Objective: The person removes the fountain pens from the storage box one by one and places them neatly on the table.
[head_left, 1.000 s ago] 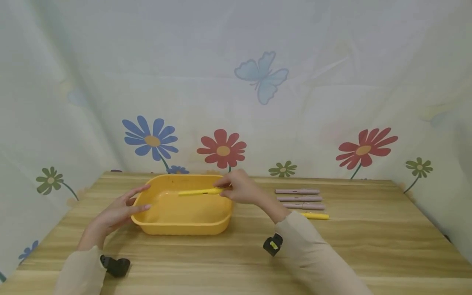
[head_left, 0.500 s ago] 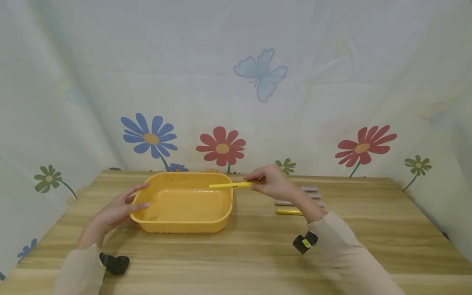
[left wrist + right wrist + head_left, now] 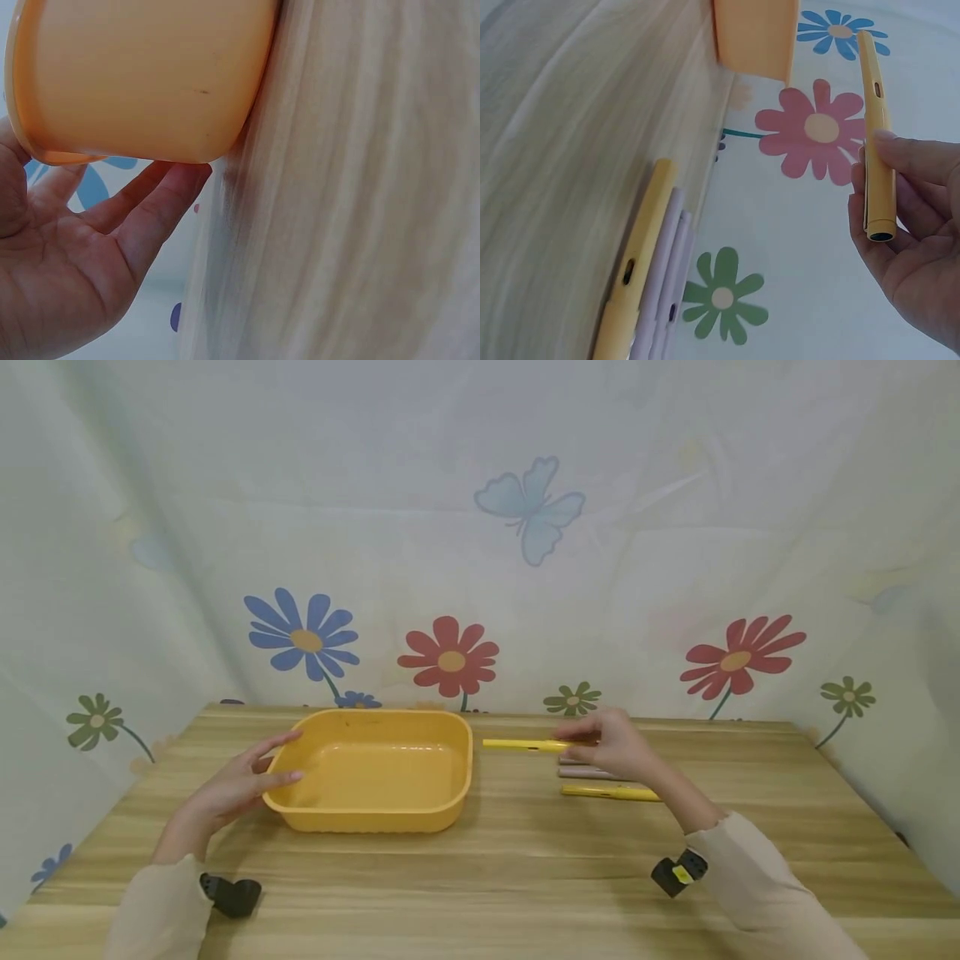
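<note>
My right hand (image 3: 611, 745) pinches a capped yellow pen (image 3: 525, 745) between thumb and fingers. It holds the pen level above the table, right of the basin and over the far end of a row of pens. In the right wrist view this pen (image 3: 880, 165) shows its clip and round dark end. Below it on the wood lie a second yellow pen (image 3: 607, 792) and lilac pens (image 3: 592, 772), partly hidden by the hand. My left hand (image 3: 228, 789) grips the left end of a yellow plastic basin (image 3: 367, 821), thumb over the rim, fingers against the outer wall (image 3: 150, 82).
The basin stands on a wood-grain table (image 3: 450, 893), with nothing visible inside it. Behind the table's far edge hangs a pale curtain (image 3: 360, 485) printed with flowers and a butterfly. A black wrist camera (image 3: 678, 872) sits on the right wrist.
My right hand has moved right with the yellow pen, from over the basin to above the row of pens. The left hand stays at the basin's left end.
</note>
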Action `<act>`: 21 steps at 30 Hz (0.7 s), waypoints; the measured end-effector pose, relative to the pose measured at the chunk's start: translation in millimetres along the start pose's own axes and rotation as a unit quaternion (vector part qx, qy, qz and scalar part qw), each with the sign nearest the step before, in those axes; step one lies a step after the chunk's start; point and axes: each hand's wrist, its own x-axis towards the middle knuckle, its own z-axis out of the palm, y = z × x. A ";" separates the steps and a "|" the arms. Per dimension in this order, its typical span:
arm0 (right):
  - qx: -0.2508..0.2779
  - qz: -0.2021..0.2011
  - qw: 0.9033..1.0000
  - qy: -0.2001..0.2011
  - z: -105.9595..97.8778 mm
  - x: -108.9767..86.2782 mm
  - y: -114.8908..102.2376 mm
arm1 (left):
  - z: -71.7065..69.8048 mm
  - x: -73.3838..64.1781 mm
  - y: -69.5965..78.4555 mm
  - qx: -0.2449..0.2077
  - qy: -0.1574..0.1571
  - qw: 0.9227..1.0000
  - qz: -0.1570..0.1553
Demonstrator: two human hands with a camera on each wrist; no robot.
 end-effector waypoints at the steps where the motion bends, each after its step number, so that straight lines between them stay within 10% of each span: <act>1: -0.003 0.001 1.000 0.002 -0.8 -2.9 1.5 | -0.1 0.0 -0.1 0.000 0.002 1.000 -0.002; 21: -0.014 0.047 0.999 -0.005 -17.0 -52.8 27.3 | 1.0 -0.4 -0.7 -0.002 0.004 1.000 -0.002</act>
